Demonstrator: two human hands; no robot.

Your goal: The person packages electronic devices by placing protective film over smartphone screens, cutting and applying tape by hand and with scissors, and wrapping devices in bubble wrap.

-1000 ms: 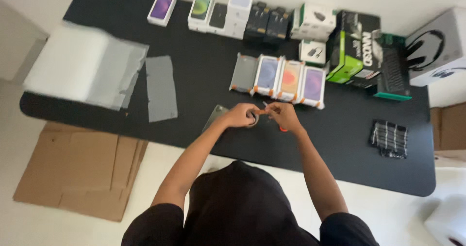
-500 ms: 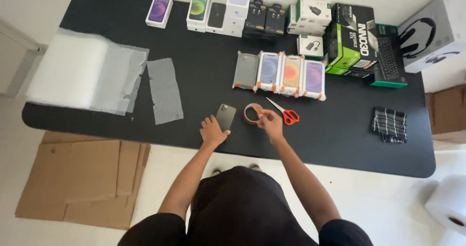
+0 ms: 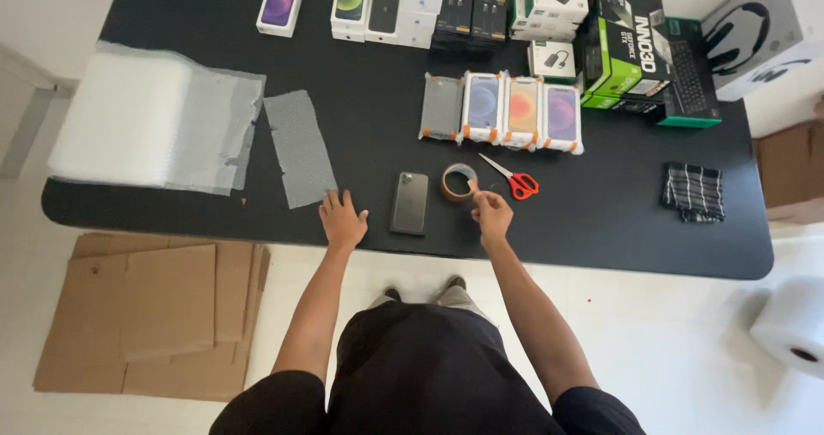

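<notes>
Tape roll [image 3: 459, 182] sits on the black worktop [image 3: 601, 229] beside my right hand [image 3: 492, 214], whose grip pinches its loose end. Since half a second ago my left hand [image 3: 342, 219] has slid off the dark phone [image 3: 410, 202], fingers spread, toward the bubble-wrap strip [image 3: 299, 147]. Red scissors [image 3: 512, 178] lie just right of the roll.

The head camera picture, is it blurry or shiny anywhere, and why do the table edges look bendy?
Head view: mostly sharp; the left hand, right hand, dark phone, tape roll and scissors are crisp. Head view: soft, even light, faint shadows. Head view: the bubble wrap roll looks washed-out white. Head view: the wide lens bows the black table edges.
</notes>
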